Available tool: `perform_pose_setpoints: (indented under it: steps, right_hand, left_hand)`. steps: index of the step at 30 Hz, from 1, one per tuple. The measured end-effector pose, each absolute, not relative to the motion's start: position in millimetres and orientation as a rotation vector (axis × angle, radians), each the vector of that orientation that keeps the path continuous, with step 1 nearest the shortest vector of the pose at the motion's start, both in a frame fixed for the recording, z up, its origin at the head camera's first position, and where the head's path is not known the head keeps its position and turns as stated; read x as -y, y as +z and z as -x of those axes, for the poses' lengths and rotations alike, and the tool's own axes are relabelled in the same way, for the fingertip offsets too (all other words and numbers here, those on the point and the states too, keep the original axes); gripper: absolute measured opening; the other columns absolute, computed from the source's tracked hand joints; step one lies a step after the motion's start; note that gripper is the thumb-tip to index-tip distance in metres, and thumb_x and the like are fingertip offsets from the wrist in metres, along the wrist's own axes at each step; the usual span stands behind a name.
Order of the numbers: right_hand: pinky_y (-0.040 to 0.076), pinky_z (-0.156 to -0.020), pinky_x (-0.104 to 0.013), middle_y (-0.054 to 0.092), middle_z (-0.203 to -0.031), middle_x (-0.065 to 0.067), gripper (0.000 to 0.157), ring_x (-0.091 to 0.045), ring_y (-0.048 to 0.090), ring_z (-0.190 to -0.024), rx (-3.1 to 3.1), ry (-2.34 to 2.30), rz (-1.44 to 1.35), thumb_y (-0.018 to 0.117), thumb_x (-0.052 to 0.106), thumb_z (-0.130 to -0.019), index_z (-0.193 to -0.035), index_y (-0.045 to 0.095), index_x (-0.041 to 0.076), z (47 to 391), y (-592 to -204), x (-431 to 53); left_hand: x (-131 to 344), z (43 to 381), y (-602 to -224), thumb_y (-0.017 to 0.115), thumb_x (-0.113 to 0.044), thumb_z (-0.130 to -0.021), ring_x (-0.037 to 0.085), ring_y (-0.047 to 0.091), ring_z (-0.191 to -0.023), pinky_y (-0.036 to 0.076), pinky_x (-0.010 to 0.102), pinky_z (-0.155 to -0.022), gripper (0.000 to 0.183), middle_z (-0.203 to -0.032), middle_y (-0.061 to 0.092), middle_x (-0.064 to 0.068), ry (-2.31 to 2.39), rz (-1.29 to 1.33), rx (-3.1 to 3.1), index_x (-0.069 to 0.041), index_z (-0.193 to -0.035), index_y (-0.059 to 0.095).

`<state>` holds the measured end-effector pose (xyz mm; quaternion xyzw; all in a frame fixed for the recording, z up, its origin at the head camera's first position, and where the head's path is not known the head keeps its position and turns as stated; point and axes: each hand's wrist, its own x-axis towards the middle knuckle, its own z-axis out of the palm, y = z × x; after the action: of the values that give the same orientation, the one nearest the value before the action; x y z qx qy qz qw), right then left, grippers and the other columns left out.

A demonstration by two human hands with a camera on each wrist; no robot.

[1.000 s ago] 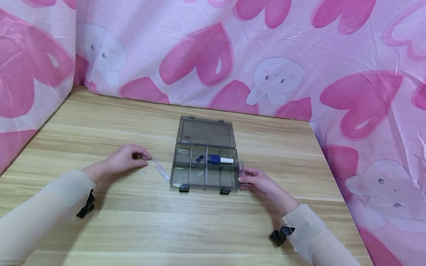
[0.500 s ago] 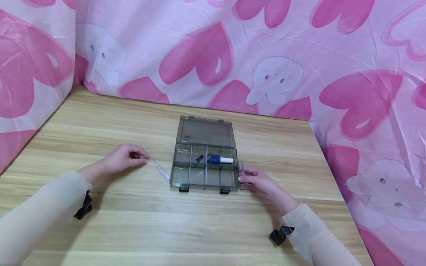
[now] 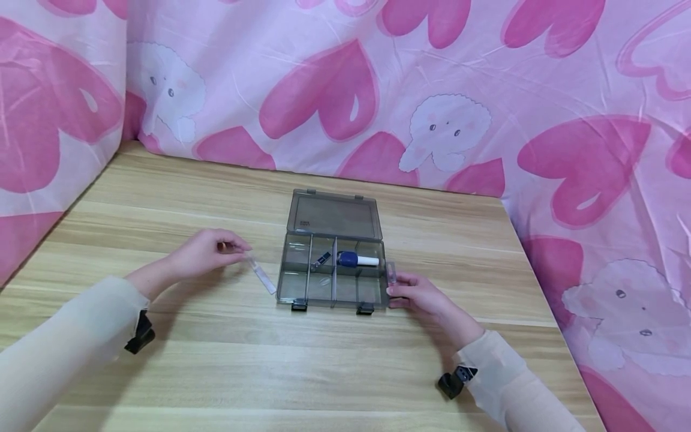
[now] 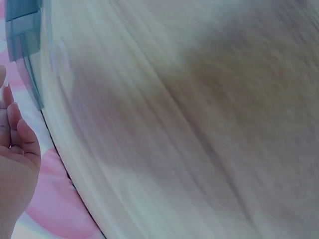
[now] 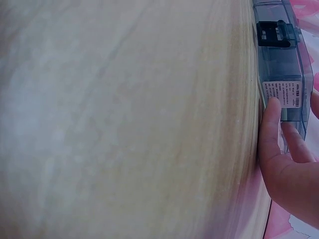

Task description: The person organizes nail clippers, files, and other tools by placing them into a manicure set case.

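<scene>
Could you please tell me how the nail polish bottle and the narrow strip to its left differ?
The nail polish bottle is dark blue with a white cap, while the narrow strip is whitish and partly clear. The bottle lies inside the open storage box; the strip lies outside it, near the left hand. The bottle looks thick, the strip thin. Neither stands upright.

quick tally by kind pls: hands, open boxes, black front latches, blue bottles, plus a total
Hands: 2 (left hand, right hand)
Open boxes: 1 (grey box)
Black front latches: 2 (left latch, right latch)
Blue bottles: 1 (white-capped bottle)
Total: 6
</scene>
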<state>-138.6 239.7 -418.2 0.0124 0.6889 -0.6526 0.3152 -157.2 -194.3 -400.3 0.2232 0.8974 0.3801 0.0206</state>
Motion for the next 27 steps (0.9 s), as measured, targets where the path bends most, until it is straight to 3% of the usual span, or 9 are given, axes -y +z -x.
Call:
perform_pose_setpoints:
  steps: [17,27]
  right_hand:
    - [0.054,-0.078,-0.026,0.062,-0.097,0.002,0.06,-0.009,0.063,-0.083,-1.819,-1.725,-0.039,0.054,-0.001,-0.086,-0.137,0.027,-0.016,137.6,-417.4,-241.8]
    - [0.055,-0.078,-0.027,0.062,-0.098,0.0,0.06,-0.01,0.063,-0.083,-1.822,-1.73,-0.072,0.055,-0.002,-0.086,-0.138,0.028,-0.015,138.2,-419.8,-241.0]
  left_hand:
    - [153.9,158.8,-377.9,0.071,-0.005,-0.079,0.008,0.048,-0.068,0.042,0.021,-0.062,0.016,-0.088,0.069,0.009,1.26,-0.696,-2.632,-0.002,-0.095,0.07]
    - [121.4,158.7,-371.3,0.07,-0.007,-0.081,0.007,0.055,-0.079,0.044,0.023,-0.07,0.016,-0.091,0.07,0.007,1.263,-0.813,-2.527,-0.003,-0.096,0.07]
